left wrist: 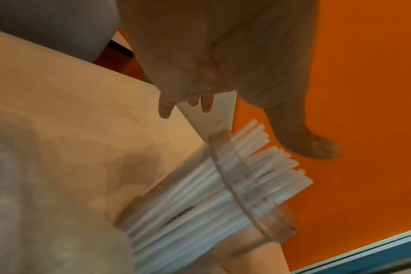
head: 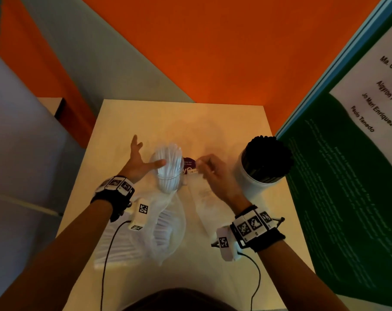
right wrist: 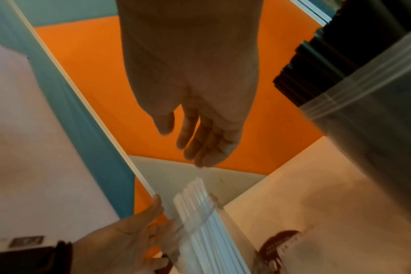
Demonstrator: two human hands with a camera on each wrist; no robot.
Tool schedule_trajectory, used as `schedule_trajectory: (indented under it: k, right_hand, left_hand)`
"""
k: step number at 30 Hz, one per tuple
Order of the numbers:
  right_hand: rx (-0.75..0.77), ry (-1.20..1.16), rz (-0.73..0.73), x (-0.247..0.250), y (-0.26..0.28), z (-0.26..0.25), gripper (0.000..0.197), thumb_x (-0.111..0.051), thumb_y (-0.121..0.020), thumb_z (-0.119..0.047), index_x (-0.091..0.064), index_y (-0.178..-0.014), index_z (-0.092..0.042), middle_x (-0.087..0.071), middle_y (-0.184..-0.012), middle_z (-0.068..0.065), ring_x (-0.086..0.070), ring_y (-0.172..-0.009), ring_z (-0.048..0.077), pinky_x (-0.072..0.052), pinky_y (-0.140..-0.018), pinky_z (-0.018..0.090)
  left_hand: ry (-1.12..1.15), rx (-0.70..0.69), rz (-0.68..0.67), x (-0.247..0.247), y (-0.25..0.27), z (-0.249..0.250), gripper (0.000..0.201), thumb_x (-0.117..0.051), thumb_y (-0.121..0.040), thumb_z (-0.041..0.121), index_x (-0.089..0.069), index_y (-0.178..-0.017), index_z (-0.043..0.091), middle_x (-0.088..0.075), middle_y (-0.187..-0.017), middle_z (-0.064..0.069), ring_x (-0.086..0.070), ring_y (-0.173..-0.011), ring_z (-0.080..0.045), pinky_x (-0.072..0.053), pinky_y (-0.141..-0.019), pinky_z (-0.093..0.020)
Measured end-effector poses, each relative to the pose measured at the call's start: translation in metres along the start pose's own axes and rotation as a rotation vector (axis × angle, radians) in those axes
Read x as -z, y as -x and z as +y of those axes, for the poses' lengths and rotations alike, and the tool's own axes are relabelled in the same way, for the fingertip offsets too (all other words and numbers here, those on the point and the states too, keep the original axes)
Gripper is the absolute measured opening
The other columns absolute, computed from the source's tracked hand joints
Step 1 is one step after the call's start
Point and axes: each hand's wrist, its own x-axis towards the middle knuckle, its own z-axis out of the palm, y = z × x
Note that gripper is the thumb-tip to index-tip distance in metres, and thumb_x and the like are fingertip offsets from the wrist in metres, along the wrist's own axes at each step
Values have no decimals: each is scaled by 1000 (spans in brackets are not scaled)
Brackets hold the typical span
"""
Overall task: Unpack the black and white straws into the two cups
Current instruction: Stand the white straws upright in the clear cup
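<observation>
White straws upright in clear cup — tips up.

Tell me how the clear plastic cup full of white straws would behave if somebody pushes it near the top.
The clear plastic cup would probably tip easily: it looks thin and light, and the white straws rise well above its rim. The straws may also shift or fan out, since they stand loose.

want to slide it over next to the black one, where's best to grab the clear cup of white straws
Grip the clear cup low on its wall, below the rim, from the left side where the left hand already is. The white straws stand well above the rim and fan out, so a grasp from above would hit them.
</observation>
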Motion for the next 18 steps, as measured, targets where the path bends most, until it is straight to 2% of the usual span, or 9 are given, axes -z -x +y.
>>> schedule_trajectory:
  k: [2, 3, 5, 7, 9, 11, 14, 18]
  right_hand:
    - [-94, 187, -244, -14, 7, 9, 17, -49, -99, -19, -62, -102, -10, -63, -93, -2, -58, -84, 13, -46, -72, 25]
    - [-115, 299, -406, -23, 11, 13, 19, -48, -99, -18, -63, -105, -9, -64, -102, 3, -59, -91, 16, -46, -75, 24]
    - [-101, 504, -728, -48, 20, 22, 25, -47, -97, -12, -64, -113, -3, -62, -120, 12, -58, -107, 26, -44, -88, 30]
    - [-105, 589, -881, -77, 30, 31, 30, -48, -93, -7, -62, -118, 1, -57, -128, 18, -53, -117, 31, -40, -99, 34]
    - [-154, 586, -862, -106, 36, 42, 34, -49, -93, -7, -58, -124, 1, -52, -132, 19, -49, -122, 32, -37, -105, 36]
    - [-126, 653, -789, -128, 36, 50, 37, -47, -94, -11, -51, -129, 1, -48, -134, 20, -47, -122, 34, -37, -105, 39]
    - [-71, 752, -686, -149, 34, 60, 37, -45, -97, -20, -49, -130, -3, -46, -133, 16, -44, -121, 32, -37, -103, 37]
    - [-93, 813, -658, -160, 33, 70, 35, -42, -97, -18, -48, -128, -5, -45, -129, 14, -43, -120, 31, -40, -100, 39]
  left_hand:
    - [-31, 30, -36, 8, 8, -15, 140, -82, -48, 49, 13, -149, 33, -11, -159, 0, -15, -145, -20, -25, -109, -39]
    - [-47, 48, -48, 11, 14, -23, 141, -82, -47, 49, 14, -149, 33, -9, -160, 1, -14, -145, -20, -24, -110, -40]
    - [-57, 69, -47, 11, 27, -38, 140, -83, -47, 49, 12, -149, 33, -8, -159, 0, -12, -145, -21, -23, -112, -43]
    - [-79, 60, -37, 7, 44, -49, 137, -83, -46, 51, 6, -149, 33, -10, -157, -1, -15, -143, -20, -24, -113, -43]
    - [-171, 40, -68, 0, 61, -58, 134, -82, -46, 59, 0, -149, 33, -12, -155, 1, -17, -141, -18, -25, -113, -43]
    - [-299, -6, -116, -6, 75, -65, 130, -79, -49, 67, -5, -150, 31, -14, -154, 3, -17, -140, -17, -25, -113, -44]
    - [-436, -115, -108, -11, 85, -71, 114, -79, -63, 58, -14, -150, 24, -22, -152, -2, -21, -139, -20, -24, -112, -41]
    - [-491, -220, -84, -12, 91, -71, 103, -79, -69, 50, -21, -148, 20, -29, -147, -3, -26, -137, -19, -25, -112, -40]
